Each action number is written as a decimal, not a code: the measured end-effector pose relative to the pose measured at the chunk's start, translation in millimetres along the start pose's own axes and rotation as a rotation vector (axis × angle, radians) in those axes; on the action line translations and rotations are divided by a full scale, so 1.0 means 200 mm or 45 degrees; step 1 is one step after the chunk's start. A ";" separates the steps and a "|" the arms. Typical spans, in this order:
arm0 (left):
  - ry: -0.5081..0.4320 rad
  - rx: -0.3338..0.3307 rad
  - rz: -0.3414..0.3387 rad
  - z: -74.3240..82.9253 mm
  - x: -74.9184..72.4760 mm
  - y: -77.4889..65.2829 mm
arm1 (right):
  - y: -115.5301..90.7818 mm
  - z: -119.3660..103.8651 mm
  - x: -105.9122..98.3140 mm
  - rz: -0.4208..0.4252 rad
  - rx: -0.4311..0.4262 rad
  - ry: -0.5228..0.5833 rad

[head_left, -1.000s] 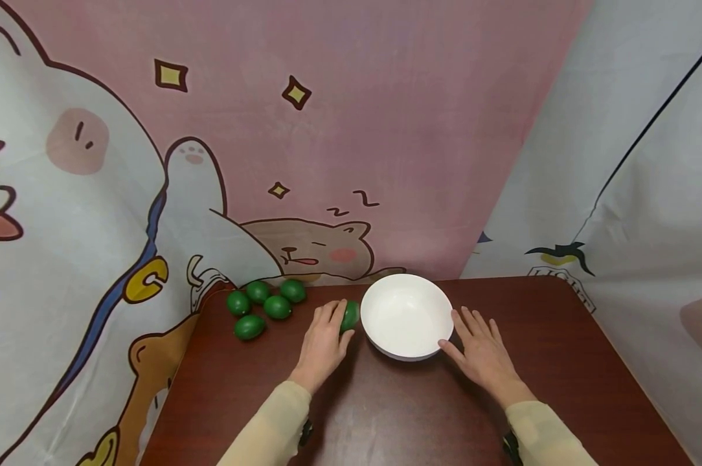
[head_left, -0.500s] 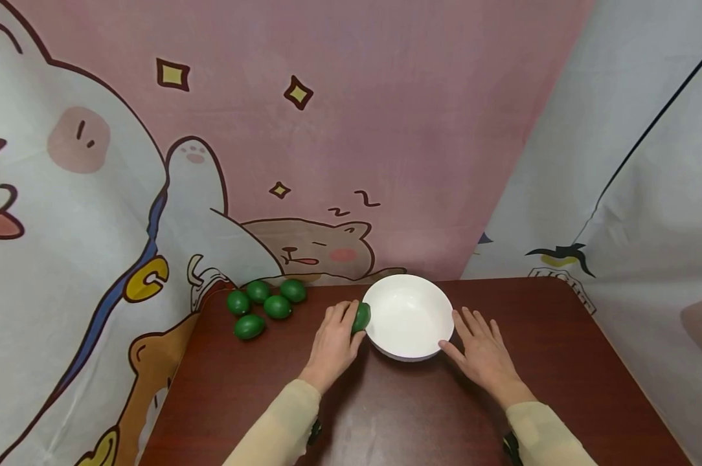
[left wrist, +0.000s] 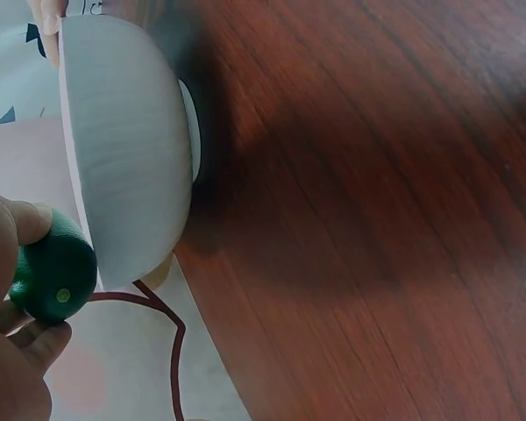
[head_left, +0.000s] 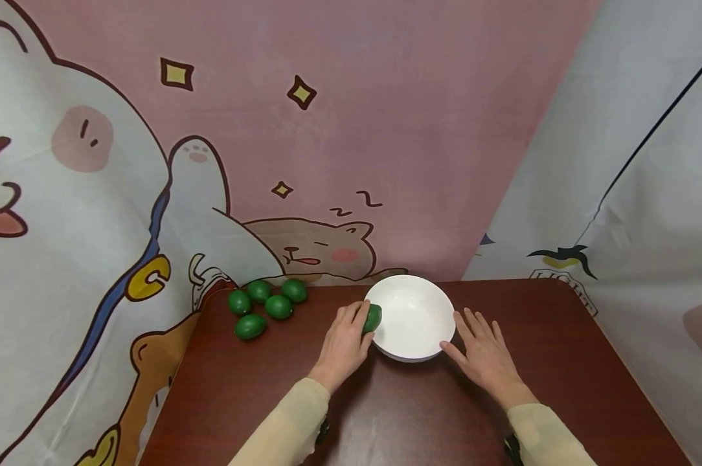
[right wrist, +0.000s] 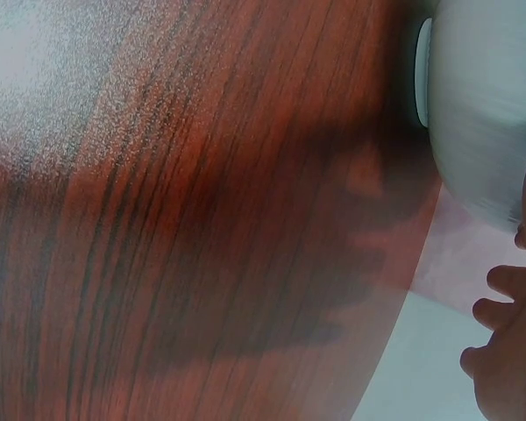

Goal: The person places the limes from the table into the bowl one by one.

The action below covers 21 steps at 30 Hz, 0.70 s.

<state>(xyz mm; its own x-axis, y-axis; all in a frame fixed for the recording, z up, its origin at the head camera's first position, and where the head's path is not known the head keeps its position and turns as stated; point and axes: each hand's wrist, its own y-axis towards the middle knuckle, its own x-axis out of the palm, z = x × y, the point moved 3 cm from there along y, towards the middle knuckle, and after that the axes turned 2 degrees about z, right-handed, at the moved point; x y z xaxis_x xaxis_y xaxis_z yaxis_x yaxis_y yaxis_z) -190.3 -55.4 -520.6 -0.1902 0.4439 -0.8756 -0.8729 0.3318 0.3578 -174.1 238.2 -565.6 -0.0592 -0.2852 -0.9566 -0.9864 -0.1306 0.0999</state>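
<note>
A dark green lime (head_left: 372, 318) is pinched between the thumb and fingers of my left hand (head_left: 344, 340), right at the left rim of a white bowl (head_left: 412, 317). The left wrist view shows the lime (left wrist: 60, 270) level with the bowl's rim, overlapping its edge. Thumb and fingertips of my right hand (head_left: 484, 353) touch the bowl's right side, the fingers spread and nearly straight. From the right wrist the bowl's outer wall (right wrist: 486, 96) shows beside that hand (right wrist: 513, 324). The inside of the bowl is plain white.
Several more green limes (head_left: 278, 307) lie grouped at the back left of the dark brown wooden table (head_left: 409, 421). A cloth printed with cartoon animals (head_left: 421, 129) hangs behind the table's back edge and down its left side.
My left hand has carried the lime rightward, from beside the bowl to over its left rim. The right hand stays in place at the bowl.
</note>
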 end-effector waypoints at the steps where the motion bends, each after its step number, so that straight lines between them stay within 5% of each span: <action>1: -0.002 0.003 -0.003 0.00 0.00 0.00 | 0.00 0.00 0.00 0.001 0.001 0.003; 21: 0.062 0.172 -0.211 0.09 0.07 0.08 | 0.00 0.00 0.00 -0.011 0.024 -0.017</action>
<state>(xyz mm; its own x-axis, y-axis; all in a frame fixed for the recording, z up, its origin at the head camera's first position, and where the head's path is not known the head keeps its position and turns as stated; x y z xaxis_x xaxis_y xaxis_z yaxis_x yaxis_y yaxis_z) -198.3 -28.4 -520.9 -0.0734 0.3347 -0.9395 -0.8264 0.5069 0.2451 -173.1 237.6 -565.0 -0.0522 -0.2715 -0.9610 -0.9896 -0.1152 0.0863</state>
